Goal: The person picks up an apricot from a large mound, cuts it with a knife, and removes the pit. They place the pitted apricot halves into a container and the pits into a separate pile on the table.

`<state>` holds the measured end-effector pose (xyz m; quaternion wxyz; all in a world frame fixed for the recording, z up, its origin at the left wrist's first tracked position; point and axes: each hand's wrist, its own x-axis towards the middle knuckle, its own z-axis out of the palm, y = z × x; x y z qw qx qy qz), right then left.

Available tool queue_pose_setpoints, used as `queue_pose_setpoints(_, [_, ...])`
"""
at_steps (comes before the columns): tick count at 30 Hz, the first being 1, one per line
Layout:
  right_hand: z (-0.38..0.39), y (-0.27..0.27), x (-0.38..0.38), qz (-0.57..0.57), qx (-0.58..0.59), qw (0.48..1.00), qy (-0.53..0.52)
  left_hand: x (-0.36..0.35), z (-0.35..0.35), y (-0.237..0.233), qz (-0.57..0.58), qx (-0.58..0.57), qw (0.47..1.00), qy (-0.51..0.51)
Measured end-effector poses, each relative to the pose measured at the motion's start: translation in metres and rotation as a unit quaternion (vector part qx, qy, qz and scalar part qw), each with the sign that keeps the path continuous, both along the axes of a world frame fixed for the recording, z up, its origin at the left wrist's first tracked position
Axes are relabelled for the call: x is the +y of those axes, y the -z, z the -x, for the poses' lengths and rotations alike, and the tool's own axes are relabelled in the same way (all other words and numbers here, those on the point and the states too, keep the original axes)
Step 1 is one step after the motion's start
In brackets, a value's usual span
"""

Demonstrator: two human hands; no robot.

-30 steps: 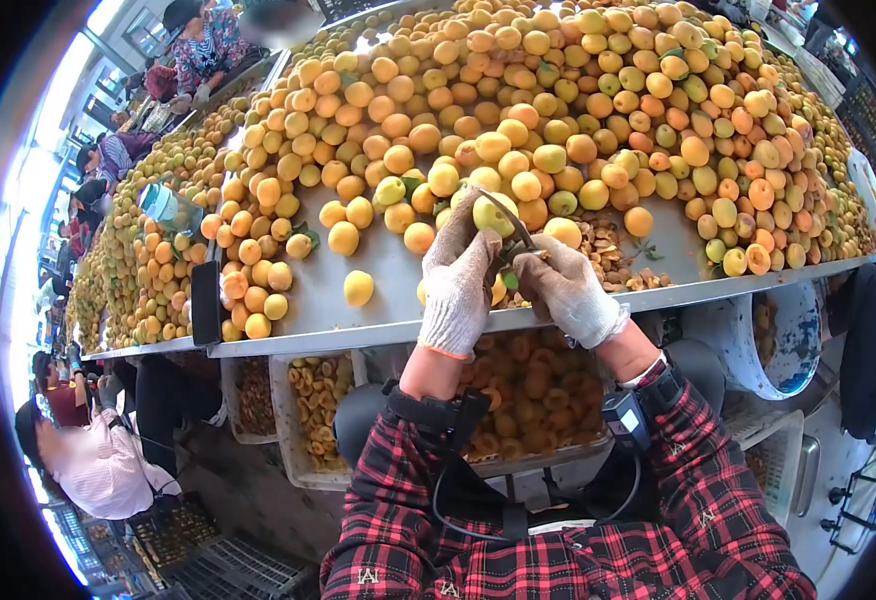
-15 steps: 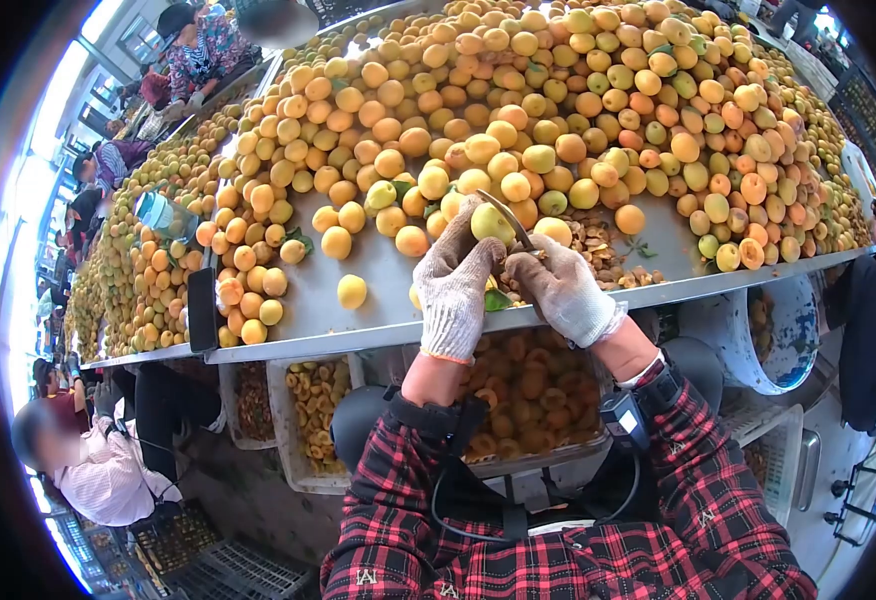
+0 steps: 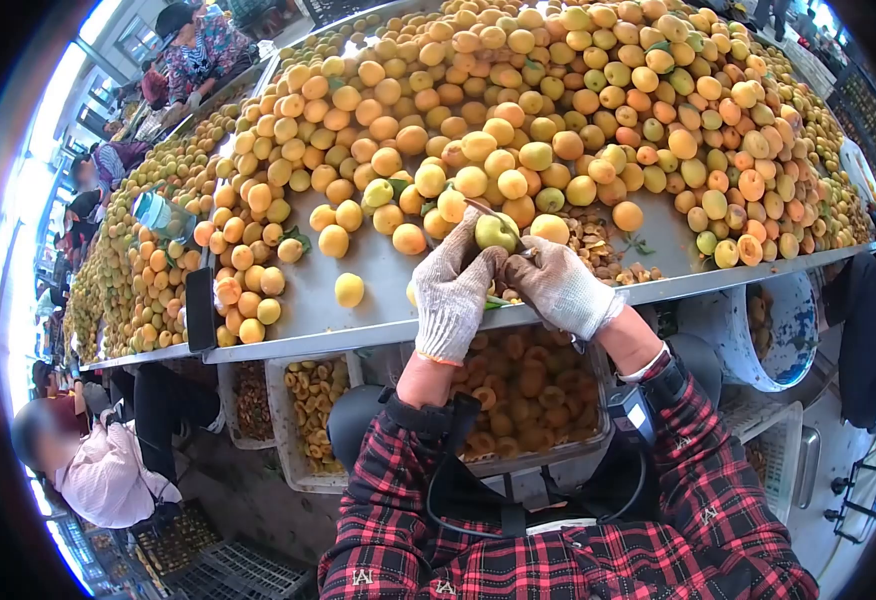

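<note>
My left hand (image 3: pixel 450 290), in a stained white knit glove, is closed round a greenish apricot (image 3: pixel 498 234) just above the front edge of the metal table. My right hand (image 3: pixel 566 288), gloved the same way, grips a small knife (image 3: pixel 482 209), its thin blade lying against the top of the fruit. Most of the handle is hidden in the glove. Just beyond my hands, loose apricots (image 3: pixel 471 181) rest on the tabletop. A small heap of brown apricot pits (image 3: pixel 590 238) lies beyond my right hand.
Apricots cover much of the metal table (image 3: pixel 303 318). Below its edge stand a crate of halved apricots (image 3: pixel 533 455), another crate (image 3: pixel 298 472) of cut pieces and a white bucket (image 3: pixel 728 335). A teal-lidded jar (image 3: pixel 158 213) lies among fruit at left. Other people (image 3: pixel 108 470) sit along the tables.
The apricot has turned in my left hand, and the knife blade has shifted slightly left and down over it. Both hands stay in nearly the same place.
</note>
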<state>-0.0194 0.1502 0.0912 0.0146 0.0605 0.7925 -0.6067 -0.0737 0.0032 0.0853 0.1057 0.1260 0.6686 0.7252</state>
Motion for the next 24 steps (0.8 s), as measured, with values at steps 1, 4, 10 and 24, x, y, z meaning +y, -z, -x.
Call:
queue_pose_setpoints(1, [-0.001, 0.002, 0.0, 0.0, 0.0, 1.0, 0.002, 0.0, 0.0, -0.001, 0.021, 0.015, 1.0, 0.011])
queue_pose_setpoints(4, [0.0, 0.013, -0.001, -0.023, 0.041, 0.999, 0.019, 0.002, 0.001, -0.006, 0.006, 0.023, 0.999, 0.025])
queue_pose_setpoints(10, [-0.011, -0.009, 0.005, 0.094, 0.057, 0.99, 0.085, 0.004, 0.02, 0.005, -0.061, 0.033, 0.997, 0.025])
queue_pose_setpoints(24, [-0.01, 0.007, -0.009, -0.111, 0.187, 0.975, 0.039, 0.004, -0.001, -0.023, -0.218, -0.132, 0.956, 0.143])
